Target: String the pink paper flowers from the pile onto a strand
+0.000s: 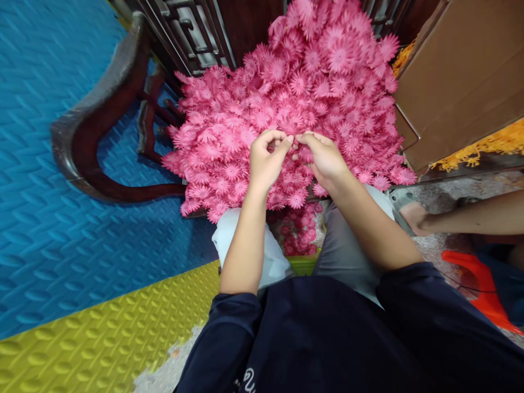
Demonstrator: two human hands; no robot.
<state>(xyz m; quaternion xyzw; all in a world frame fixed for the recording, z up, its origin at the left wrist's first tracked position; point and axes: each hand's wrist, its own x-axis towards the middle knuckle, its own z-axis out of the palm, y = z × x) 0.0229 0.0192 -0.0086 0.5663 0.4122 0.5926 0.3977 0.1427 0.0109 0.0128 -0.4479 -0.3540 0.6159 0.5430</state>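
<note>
A big heap of pink artificial flowers [303, 93] fills the seat in front of me. My left hand [267, 159] and my right hand [323, 155] meet over the heap's near part, fingertips pinched together on a pink flower [295, 143] held between them. Both hands are closed in a pinch. More pink flowers [298, 232] lie lower down between my knees.
A dark wooden chair arm [94, 131] curves at the left over blue foam mats [49, 180]; a yellow mat [102, 333] lies near me. A brown cardboard box [458, 82] stands at the right with orange flowers [487, 147] beside it. Another person's leg [462, 218] and an orange stool [478, 284] are at the right.
</note>
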